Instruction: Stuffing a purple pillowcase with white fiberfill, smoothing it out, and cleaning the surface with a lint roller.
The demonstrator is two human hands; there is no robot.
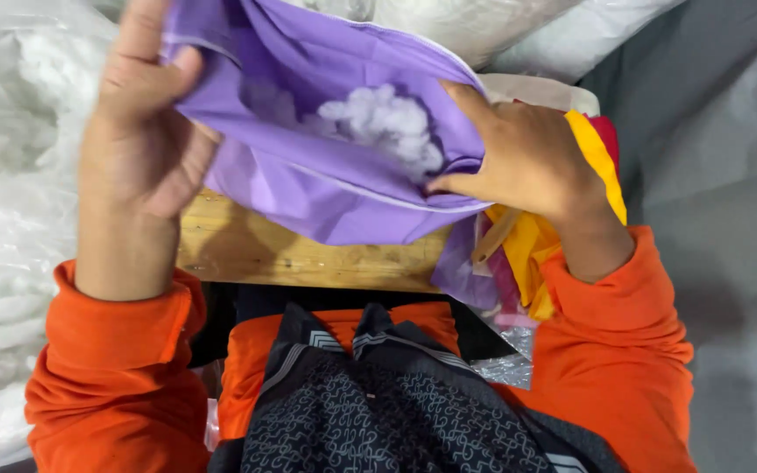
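A purple cover is held open above the wooden tabletop, close to the chest. Its upper left edge is pinched by the left hand, thumb closed over the cloth against the fingers. The right edge of the opening is gripped by the right hand, fingers curled into the fold. White stuffing is seen inside the mouth of the cover, lying loose near the rim.

Several slips are judged possible. The stuffing sits shallow, so it could be spilled onto the tabletop if the mouth were tipped downward or the opening let sag. The left grip takes only a small pinch of thin, smooth cloth, which could be lost under a tug. The seam at the opening could be strained if both edges were pulled apart too hard. Yellow and red cloths lie just beneath the right hand and could be caught up with the cover. More stuffing in clear bags lies at the left, near the left sleeve.
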